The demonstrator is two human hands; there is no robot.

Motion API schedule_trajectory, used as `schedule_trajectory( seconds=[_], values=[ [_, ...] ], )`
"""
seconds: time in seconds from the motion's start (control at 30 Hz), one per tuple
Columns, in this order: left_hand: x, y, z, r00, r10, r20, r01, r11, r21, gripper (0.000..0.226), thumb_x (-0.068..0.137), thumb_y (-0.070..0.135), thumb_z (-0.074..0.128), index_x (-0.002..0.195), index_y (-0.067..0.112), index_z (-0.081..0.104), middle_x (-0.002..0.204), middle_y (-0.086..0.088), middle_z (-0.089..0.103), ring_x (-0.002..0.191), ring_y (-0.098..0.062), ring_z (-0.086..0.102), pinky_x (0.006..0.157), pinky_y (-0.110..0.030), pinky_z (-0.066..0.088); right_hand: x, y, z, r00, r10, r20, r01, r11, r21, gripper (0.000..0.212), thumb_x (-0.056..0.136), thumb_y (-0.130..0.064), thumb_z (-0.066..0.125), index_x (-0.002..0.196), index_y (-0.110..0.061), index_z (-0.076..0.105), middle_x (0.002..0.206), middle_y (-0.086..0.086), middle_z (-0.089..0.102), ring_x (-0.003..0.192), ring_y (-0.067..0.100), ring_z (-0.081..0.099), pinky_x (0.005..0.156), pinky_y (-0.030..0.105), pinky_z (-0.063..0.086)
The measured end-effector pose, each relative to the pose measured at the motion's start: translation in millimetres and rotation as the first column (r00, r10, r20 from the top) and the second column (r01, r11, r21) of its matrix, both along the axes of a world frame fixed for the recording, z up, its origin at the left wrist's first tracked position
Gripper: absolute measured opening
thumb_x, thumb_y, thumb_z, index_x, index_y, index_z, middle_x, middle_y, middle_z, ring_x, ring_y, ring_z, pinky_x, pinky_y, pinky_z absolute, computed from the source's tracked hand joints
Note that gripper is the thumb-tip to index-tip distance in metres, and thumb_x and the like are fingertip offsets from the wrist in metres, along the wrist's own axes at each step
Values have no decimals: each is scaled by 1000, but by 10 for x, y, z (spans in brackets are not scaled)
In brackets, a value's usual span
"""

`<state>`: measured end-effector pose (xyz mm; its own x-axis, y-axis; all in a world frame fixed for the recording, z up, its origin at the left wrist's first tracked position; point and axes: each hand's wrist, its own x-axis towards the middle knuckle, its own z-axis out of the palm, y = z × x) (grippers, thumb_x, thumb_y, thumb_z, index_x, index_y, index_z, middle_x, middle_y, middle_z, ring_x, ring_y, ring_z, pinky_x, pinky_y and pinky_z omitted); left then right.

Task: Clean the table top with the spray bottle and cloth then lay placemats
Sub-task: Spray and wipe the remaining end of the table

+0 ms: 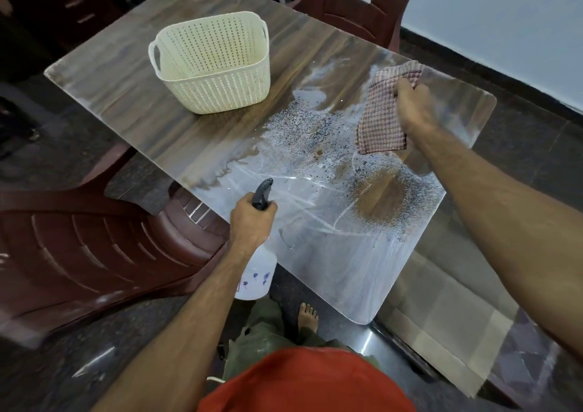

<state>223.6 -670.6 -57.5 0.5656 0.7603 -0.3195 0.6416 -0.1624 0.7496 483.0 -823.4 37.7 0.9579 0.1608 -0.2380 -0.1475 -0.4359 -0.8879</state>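
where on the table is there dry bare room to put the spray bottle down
Dry bare wood lies left of the basket toward the table's left corner, and along the far edge behind it. The near half is wet: spray and wipe streaks run between the left hand gripping the spray bottle and the right hand holding the cloth.

A cream basket stands between dark red chairs.

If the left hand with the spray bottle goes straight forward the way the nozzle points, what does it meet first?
Probably the wet table top: the left hand aims the spray bottle up-right over the sprayed patch. The basket sits off that line; depth is uncertain.
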Motion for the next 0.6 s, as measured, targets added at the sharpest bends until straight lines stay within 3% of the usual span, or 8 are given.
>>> schedule_trajectory(
  seconds=[0.17,0.23,0.37,0.5,0.6],
  values=[
    [-219,185,-17,997,70,-11,-70,997,22,23,82,31,68,91,10,62,65,-15,64,63,-37,67,69,-45,57,-78,286,-55,996,85,-9,-84,996,20,29,102,-28,40,76,-20,51,68,-5,47,53,7,42,42,17,34],
    [-295,205,-13,997,82,-15,-82,997,11,26,82,32,68,89,8,59,64,-17,62,59,-36,65,65,-43,56,-111,369,-57,995,103,2,-103,995,17,29,102,-27,40,77,-21,50,68,-6,47,52,6,42,40,15,33],
    [-454,185,2,991,129,-48,-131,991,-41,24,86,25,66,87,2,58,55,-11,58,33,-16,56,55,-30,46,-174,504,-63,987,158,2,-158,987,34,30,104,-25,38,77,-20,49,67,-6,46,50,5,40,38,14,32],
    [-613,171,-26,986,138,-97,-147,985,-91,18,86,21,65,89,3,64,76,-20,70,34,-18,52,60,-39,55,-266,656,-105,981,194,-7,-193,979,64,26,104,-23,37,81,-21,48,71,-6,49,55,5,44,45,17,37],
    [-724,169,-28,991,95,-91,-106,986,-126,18,89,20,64,95,2,62,69,-13,63,30,-14,48,54,-32,48,-311,783,-179,972,234,-9,-233,970,67,29,103,-23,39,77,-20,49,69,-6,48,54,5,43,49,20,37]
  ],
)
